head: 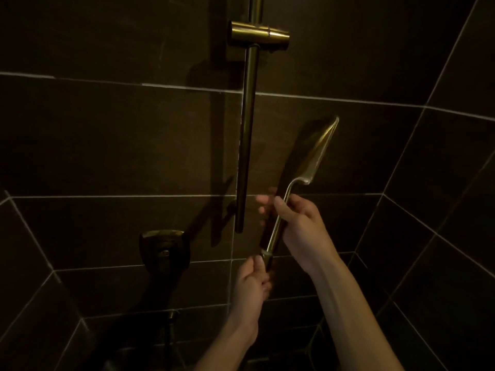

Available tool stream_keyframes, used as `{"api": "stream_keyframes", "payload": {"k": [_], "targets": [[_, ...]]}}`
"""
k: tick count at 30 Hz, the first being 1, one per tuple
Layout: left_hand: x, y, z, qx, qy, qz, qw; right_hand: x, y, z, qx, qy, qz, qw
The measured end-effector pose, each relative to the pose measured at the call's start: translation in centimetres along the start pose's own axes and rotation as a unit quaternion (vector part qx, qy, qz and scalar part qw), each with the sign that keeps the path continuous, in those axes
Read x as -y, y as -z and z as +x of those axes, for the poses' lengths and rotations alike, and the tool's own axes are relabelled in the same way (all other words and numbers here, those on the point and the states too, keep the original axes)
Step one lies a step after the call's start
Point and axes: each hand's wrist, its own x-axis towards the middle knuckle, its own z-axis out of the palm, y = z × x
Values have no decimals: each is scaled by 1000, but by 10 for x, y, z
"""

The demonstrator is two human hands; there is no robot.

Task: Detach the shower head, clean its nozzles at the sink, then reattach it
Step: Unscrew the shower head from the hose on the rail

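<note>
Two bare hands work on one brass-coloured shower head (316, 153) in a dim stall of dark wall tiles (107, 135) with pale grout lines. Left part of the wall, low: a brass valve handle (163, 245) stands out from the tile, details lost in shadow. Just right of it, a vertical slide rail (247, 135) runs down the wall from the top edge and ends above the valve's height; a brass slider bracket (258, 36) sits across the rail near the top edge, nothing seated in it. Left hand (250, 287): comes up from the bottom edge, fingers curled, thumb and fingertips pinching the joint at the lower end of the shower head's handle, where a pale ring shows. What hangs below the joint is too dark to make out. Right hand (297, 226): forearm enters from the bottom right, fingers wrapped round the handle above the left hand, thumb lying along the stem; the fingertips on the far side are blurred. The shower head is off the bracket, held in the air right of the rail's lower end and close to the wall, tilted with the flat head up and to the right, its edge catching light. Right edge: the tiled side wall meets the back wall at a corner.
</note>
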Motion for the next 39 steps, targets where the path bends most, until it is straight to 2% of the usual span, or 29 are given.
{"api": "stream_keyframes", "payload": {"k": [4, 13, 17, 19, 24, 29, 33, 37, 39], "targets": [[2, 3, 5, 21, 12, 9, 1000, 2, 7, 4, -7, -10, 8, 1000], [-3, -6, -2, -10, 47, 38, 998, -5, -5, 3, -74, 6, -5, 997], [-5, -8, -4, 9, 52, 44, 998, -7, -7, 5, -106, 34, -111, 988], [-3, -6, -5, 21, 50, 69, 996, -6, -6, 7, -121, 35, -127, 984], [-1, -6, 1, 22, 35, 61, 997, 5, 7, 7, -59, 0, -101, 993], [6, -7, 1, 15, 31, 57, 998, 24, 20, 1, 7, -73, -219, 973], [15, -8, 4, 30, 34, 71, 996, 29, 26, 0, 11, -93, -170, 981], [12, -5, 7, 27, 9, 44, 999, 19, 29, 1, -8, -29, -88, 996], [9, 0, 10, 31, 10, 51, 998, 11, 28, 4, -7, -24, -6, 1000]]}}
